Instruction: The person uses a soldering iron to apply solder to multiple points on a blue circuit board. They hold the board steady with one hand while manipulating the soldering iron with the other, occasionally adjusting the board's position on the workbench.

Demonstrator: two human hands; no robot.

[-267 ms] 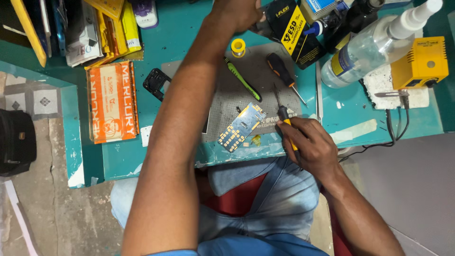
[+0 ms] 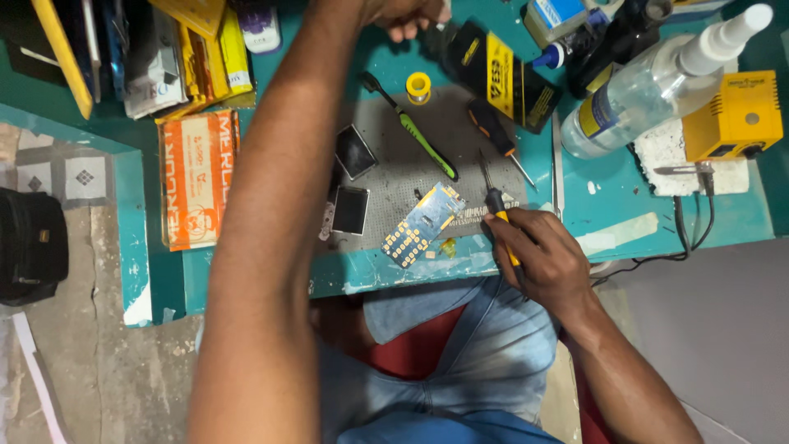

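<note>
A teal workbench (image 2: pixel 625 222) crowded with tools fills the upper frame, with a grey work mat (image 2: pixel 436 140) at its centre. Your right hand (image 2: pixel 546 259), right of centre, is clamped around a yellow-and-black soldering iron (image 2: pixel 497 210) whose tip points up-frame. Just left of it a small blue circuit board with gold keypad contacts (image 2: pixel 423 224) lies tilted on the mat. Your left hand (image 2: pixel 403 12) reaches to the top edge, its fingers curled; whether it holds anything you cannot tell. A green-handled brush (image 2: pixel 415 131) lies diagonally between.
</note>
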